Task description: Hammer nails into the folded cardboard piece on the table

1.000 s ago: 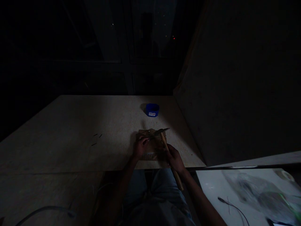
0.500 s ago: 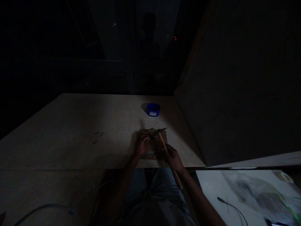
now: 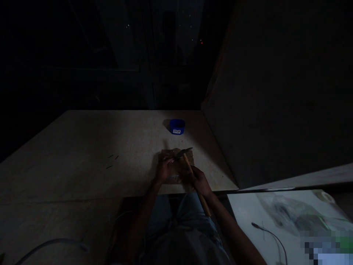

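Observation:
A hammer [image 3: 204, 203] with a long wooden handle is in my right hand [image 3: 201, 181], the fingers wrapped round the handle's middle. Its dark metal head lies low over the far part of a brown wooden block [image 3: 172, 180] near the table's front edge; whether it touches the wood I cannot tell. My left hand [image 3: 163, 170] rests at the block's left side, fingertips drawn together close to the hammer head. What they pinch, if anything, is too dark and small to make out. Beyond the block stands a blue plastic bin [image 3: 177, 127] with a white label.
Several thin nail-like pieces [image 3: 110, 156] lie on the table [image 3: 82, 140] to the left. A dark upright panel [image 3: 275, 110] borders the right side. At lower right a white surface [image 3: 245, 217] carries a cable [image 3: 271, 232] and clear plastic bags [image 3: 292, 213].
The whole view has shifted slightly. Both hands and the hammer stay nearly where they were over the block, with my right hand still gripping the handle.

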A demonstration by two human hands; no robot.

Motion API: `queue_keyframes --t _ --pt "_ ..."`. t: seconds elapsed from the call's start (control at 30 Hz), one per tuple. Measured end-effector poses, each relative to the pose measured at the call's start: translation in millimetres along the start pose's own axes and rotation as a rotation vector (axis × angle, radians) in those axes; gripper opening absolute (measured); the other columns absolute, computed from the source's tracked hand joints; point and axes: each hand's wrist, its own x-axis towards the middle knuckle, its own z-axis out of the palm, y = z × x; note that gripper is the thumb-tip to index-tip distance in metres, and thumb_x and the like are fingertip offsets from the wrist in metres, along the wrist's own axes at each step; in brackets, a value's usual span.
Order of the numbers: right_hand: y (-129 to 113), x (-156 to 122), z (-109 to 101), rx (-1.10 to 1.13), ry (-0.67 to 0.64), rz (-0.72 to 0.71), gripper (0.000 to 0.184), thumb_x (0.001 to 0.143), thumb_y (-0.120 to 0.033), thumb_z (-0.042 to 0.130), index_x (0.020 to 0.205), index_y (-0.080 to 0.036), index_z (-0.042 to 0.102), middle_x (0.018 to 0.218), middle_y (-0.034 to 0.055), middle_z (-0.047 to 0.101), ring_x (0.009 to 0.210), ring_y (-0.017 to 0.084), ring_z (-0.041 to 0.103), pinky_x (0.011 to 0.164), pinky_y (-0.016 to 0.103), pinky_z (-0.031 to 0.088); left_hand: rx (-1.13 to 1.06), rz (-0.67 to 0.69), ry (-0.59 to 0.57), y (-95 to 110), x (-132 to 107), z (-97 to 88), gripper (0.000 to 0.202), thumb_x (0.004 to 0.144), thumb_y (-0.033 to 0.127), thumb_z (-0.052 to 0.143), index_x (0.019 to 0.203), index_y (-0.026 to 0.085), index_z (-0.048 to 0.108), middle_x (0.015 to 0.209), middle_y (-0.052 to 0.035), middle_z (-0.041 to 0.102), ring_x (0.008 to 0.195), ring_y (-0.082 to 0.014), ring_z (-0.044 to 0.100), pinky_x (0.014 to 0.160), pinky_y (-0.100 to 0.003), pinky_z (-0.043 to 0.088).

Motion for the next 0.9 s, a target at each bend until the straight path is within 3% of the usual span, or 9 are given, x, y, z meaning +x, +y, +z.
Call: queue_keyframes --t 0.17,0.4,0.47,0.57,0.67,0.9 --pt "7.0 -0.5 3.8 0.066 -0.004 0.018 0.048 0.092 -0.054 0.052 0.119 -0.015 0.064 0.075 0.0031 0.068 0.037 0.010 0.049 0.031 0.022 0.039 0.003 0.010 -0.008 -2.7 2.6 0.9 0.023 0.091 0.016 0.053 0.094 0.019 0.076 0.104 -0.0074 0.070 0.098 -0.0199 0.066 0.090 -0.036 0.053" --pt "15.0 2.6 7.3 0.056 0.027 0.005 0.054 0.093 -0.056 0.049 0.124 -0.013 0.062 0.081 0.0059 0.071 0.036 0.011 0.049 0.031 0.024 0.040 0.033 0.021 0.004 -2.3 1.5 0.4 0.025 0.091 0.016 0.053 0.100 0.020 0.076 0.105 -0.0078 0.070 0.100 -0.0220 0.065 0.090 -0.038 0.053" --pt "21.8 6.2 9.2 0.014 0.071 -0.041 0.055 0.094 -0.056 0.047 0.125 -0.013 0.062 0.087 0.0084 0.073 0.043 0.014 0.056 0.036 0.025 0.045 0.047 0.035 -0.003 -1.3 1.0 -0.7 0.027 0.091 0.013 0.052 0.100 0.021 0.076 0.106 -0.0073 0.070 0.101 -0.0213 0.066 0.090 -0.037 0.053" --pt "33.6 12.3 12.9 -0.062 0.174 -0.143 0.053 0.095 -0.055 0.045 0.122 -0.014 0.064 0.102 0.0120 0.075 0.071 0.022 0.069 0.057 0.029 0.056 0.080 0.053 -0.010 -0.3 0.9 -2.5 0.027 0.091 0.013 0.052 0.100 0.021 0.076 0.108 -0.0074 0.070 0.100 -0.0210 0.066 0.090 -0.036 0.053" --pt "44.2 16.4 17.2 -0.090 0.255 -0.185 0.053 0.095 -0.057 0.044 0.117 -0.014 0.066 0.106 0.0142 0.075 0.091 0.027 0.071 0.076 0.035 0.057 0.122 0.068 -0.022 -0.7 0.9 -3.3 0.026 0.090 0.013 0.054 0.099 0.021 0.077 0.108 -0.0069 0.070 0.099 -0.0206 0.066 0.088 -0.035 0.054" --pt "54.7 15.5 23.5 -0.080 0.289 -0.161 0.055 0.096 -0.058 0.042 0.122 -0.013 0.063 0.113 0.0162 0.073 0.102 0.029 0.069 0.084 0.038 0.056 0.176 0.095 -0.021 -2.2 -0.4 -2.4 0.021 0.092 0.019 0.057 0.099 0.022 0.076 0.109 -0.0064 0.070 0.100 -0.0201 0.066 0.089 -0.034 0.054"
